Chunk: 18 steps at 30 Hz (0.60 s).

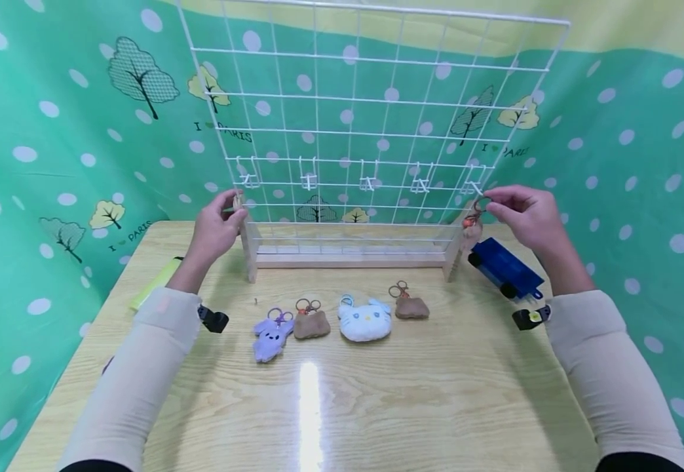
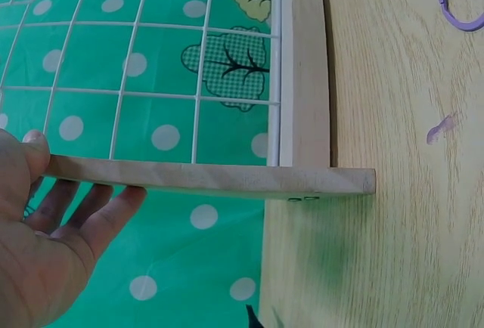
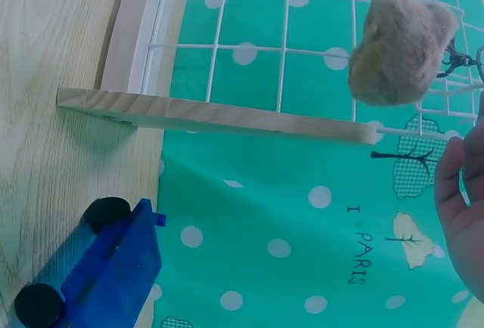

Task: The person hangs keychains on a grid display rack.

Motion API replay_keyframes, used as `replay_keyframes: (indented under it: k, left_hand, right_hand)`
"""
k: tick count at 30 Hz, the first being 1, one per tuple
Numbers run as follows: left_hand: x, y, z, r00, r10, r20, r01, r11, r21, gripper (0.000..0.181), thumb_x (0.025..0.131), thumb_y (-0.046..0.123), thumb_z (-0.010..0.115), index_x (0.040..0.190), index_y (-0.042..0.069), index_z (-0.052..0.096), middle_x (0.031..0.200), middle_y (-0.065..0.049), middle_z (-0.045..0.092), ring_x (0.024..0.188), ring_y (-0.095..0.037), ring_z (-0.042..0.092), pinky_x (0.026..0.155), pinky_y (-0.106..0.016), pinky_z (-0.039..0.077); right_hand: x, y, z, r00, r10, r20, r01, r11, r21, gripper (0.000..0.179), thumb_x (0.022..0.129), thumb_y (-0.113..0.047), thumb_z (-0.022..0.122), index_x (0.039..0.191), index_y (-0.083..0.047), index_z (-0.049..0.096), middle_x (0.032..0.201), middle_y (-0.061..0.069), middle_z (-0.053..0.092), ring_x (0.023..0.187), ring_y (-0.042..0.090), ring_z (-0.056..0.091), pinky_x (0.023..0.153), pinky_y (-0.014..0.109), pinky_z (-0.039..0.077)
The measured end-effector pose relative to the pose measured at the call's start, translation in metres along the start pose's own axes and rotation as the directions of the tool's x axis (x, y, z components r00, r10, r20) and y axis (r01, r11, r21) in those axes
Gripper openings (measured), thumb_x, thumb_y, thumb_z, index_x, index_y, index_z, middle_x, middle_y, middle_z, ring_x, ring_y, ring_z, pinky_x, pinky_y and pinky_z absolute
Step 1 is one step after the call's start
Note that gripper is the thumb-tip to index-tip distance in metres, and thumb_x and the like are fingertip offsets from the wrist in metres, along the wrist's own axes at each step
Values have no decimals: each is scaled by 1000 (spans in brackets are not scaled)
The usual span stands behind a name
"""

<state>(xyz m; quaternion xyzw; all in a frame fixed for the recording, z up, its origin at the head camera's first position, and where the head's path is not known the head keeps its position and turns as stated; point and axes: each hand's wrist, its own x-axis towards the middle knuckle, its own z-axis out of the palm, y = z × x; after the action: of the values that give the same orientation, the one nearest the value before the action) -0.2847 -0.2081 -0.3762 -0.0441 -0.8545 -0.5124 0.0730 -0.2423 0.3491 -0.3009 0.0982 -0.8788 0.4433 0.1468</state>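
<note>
A white wire grid rack [image 1: 342,98] stands in a wooden base, with a row of white hooks [image 1: 367,184] across its lower part. My left hand [image 1: 217,229] holds the top of the rack's left wooden side post [image 2: 212,177], thumb on one face and fingers on the other. At the rightmost hook [image 1: 472,188], my right hand [image 1: 525,213] pinches the metal ring of a plush keychain. Its brownish plush body [image 3: 401,44] hangs beside the right post [image 3: 227,116]. Whether the ring is over the hook cannot be made out.
On the table [image 1: 377,406] before the rack lie a purple plush keychain [image 1: 271,339], a brown one [image 1: 311,324], a light blue cat-face one [image 1: 365,321] and another brown one [image 1: 411,307]. A blue wheeled toy trailer [image 1: 507,267] sits right; a yellow-green object [image 1: 156,285] lies left.
</note>
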Motion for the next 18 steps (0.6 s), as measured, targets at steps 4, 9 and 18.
replay_keyframes:
  k: [4, 9, 18]
  left_hand:
    - [0, -1, 0, 1000, 2, 0, -2, 1000, 5, 50, 108, 27, 51, 156, 17, 40, 156, -19, 44, 136, -38, 52, 103, -52, 56]
    - [0, -2, -1, 1000, 7, -1, -7, 1000, 4, 51, 108, 28, 51, 156, 18, 40, 157, -20, 43, 137, -39, 52, 104, -53, 55]
    - [2, -2, 0, 1000, -19, 5, 19, 1000, 4, 51, 108, 27, 51, 156, 20, 39, 157, -18, 44, 137, -37, 52, 104, -50, 56]
  right_hand:
    - [3, 1, 0, 1000, 22, -6, -22, 1000, -1, 25, 97, -20, 71, 119, -9, 74, 90, -18, 68, 72, 12, 52, 55, 18, 46]
    - [6, 3, 1, 1000, 16, -23, -16, 1000, -10, 29, 98, -21, 70, 122, -4, 72, 90, -17, 66, 73, 10, 55, 56, 15, 47]
    - [5, 12, 1, 999, -3, -44, 3, 1000, 0, 29, 99, -20, 68, 126, -10, 71, 95, -15, 64, 76, 9, 56, 58, 13, 48]
